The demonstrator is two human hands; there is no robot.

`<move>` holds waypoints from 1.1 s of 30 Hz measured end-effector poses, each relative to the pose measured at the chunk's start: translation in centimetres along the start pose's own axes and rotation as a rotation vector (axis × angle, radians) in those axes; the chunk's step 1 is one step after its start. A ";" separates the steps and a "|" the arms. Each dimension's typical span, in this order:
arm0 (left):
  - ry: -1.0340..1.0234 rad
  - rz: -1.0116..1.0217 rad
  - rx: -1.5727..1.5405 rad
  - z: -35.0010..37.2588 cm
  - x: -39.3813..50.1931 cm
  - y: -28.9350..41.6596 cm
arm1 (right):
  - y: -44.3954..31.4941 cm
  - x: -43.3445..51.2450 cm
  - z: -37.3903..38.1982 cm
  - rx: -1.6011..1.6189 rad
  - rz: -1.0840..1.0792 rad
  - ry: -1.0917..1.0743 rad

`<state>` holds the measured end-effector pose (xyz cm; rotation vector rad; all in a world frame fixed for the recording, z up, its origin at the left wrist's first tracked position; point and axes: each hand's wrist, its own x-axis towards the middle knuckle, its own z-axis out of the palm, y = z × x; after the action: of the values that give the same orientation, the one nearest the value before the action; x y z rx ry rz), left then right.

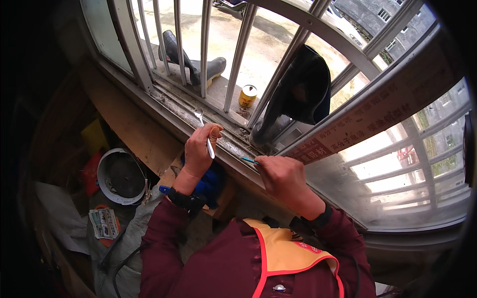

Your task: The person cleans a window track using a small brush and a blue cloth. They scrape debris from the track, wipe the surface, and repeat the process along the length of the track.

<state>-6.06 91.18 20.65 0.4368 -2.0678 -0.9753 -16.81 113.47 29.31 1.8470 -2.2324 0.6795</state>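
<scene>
My left hand [201,147] is closed around a white plastic spoon [210,147]; the bowl end points away over the window track and the handle end comes out below my fingers. Over the dirty metal window track [233,147], to the right, my right hand [283,175] grips a thin blue stick-like tool [250,160]. Its short tip shows at the track; the rest is hidden in my fist. Dust and debris lie along the track.
Beyond the metal bars [205,48] lie a rubber boot [193,67] and a yellow can [247,96]. Another dark boot [302,85] leans at the bars. A sliding glass pane [395,171] stands right. Lower left are a white bucket [122,177] and a cardboard piece [130,119].
</scene>
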 end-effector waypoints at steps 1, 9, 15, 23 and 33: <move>0.018 0.049 0.047 0.6 0.4 0.0 | -0.2 0.3 0.9 -0.006 0.039 -0.021; -0.317 0.137 0.238 9.1 5.2 3.5 | -0.3 -0.3 2.7 0.032 0.275 -0.006; -0.327 0.088 0.152 14.0 6.2 3.1 | -0.2 -1.0 2.3 0.004 0.335 -0.004; -0.057 0.148 0.116 17.3 7.9 2.7 | 0.1 -0.9 2.7 0.042 0.369 0.021; 0.071 0.122 -0.019 18.8 7.7 2.9 | 0.6 -1.7 2.7 0.072 0.420 0.027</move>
<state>-25.47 97.80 19.40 0.3267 -1.9949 -0.8941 -16.54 113.89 26.14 1.3900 -2.6356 0.8518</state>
